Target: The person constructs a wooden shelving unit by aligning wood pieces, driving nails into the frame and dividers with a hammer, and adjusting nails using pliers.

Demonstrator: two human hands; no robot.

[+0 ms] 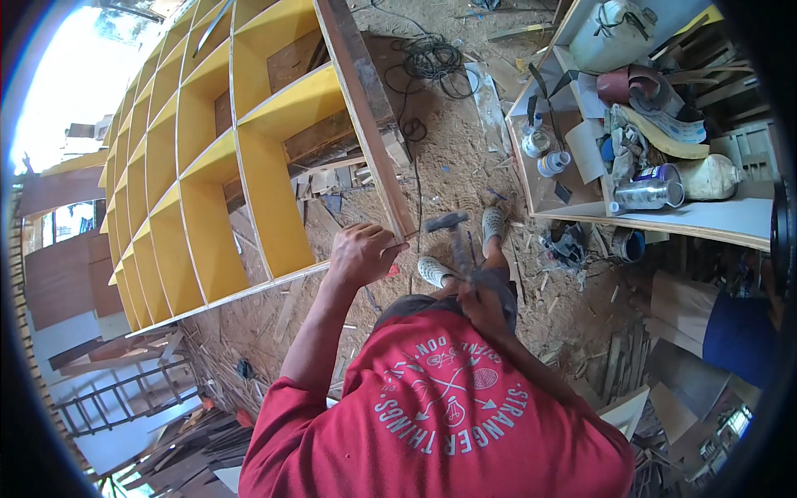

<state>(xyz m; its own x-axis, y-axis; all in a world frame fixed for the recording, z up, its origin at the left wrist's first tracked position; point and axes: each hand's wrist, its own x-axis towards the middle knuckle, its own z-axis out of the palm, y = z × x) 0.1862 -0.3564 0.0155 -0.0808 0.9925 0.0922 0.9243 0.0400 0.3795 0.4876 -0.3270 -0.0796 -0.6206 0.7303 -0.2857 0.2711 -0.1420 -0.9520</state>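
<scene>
My right hand point(483, 307) is closed around the handle of a hammer point(457, 245), held in front of my body with its dark metal head up and pointing away from me. At the near right corner of a large wooden grid frame point(278, 286), my left hand point(362, 256) rests with curled fingers and the thumb against the edge. Whatever those fingers may pinch is too small or hidden to make out. Yellow panels point(270, 195) line the frame's square compartments, and a reddish-brown board point(365, 124) runs along its right side.
A wooden case point(656, 222) on the right holds bottles, a metal can point(650, 195), sandpaper and a jug point(613, 37). A coiled black cable point(433, 60) lies on the dusty floor beyond. Wood scraps are scattered around my feet, with stacked offcuts point(195, 448) at lower left.
</scene>
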